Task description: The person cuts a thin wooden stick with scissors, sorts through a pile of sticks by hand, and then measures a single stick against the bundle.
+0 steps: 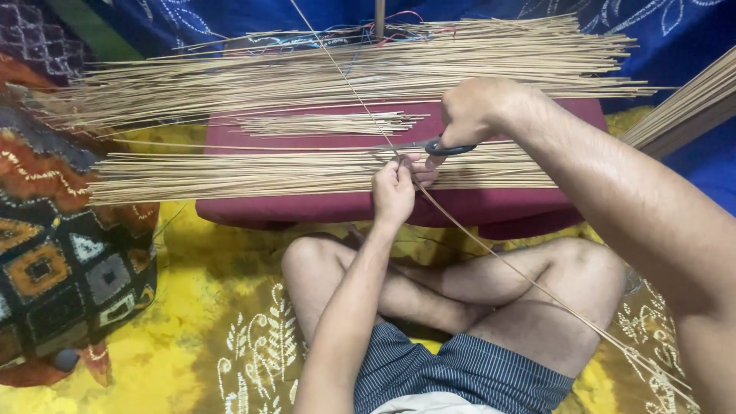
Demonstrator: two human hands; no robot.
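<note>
My left hand (395, 188) pinches one long thin bamboo stick (491, 253) that runs diagonally from the top middle down to the lower right, across my crossed legs. My right hand (475, 107) grips dark-handled scissors (429, 146), whose blades point left and meet the stick just above my left fingers. Both hands hover over a maroon cushion (322, 205) that carries rows of similar sticks: a near row (253, 172), a small bunch (330, 123) and a large far pile (345, 69).
A patterned cushion (61, 253) in orange, black and grey lies at the left. Yellow printed cloth (199, 322) covers the floor. More sticks (690, 100) slant in at the right edge, with blue fabric (690, 31) behind.
</note>
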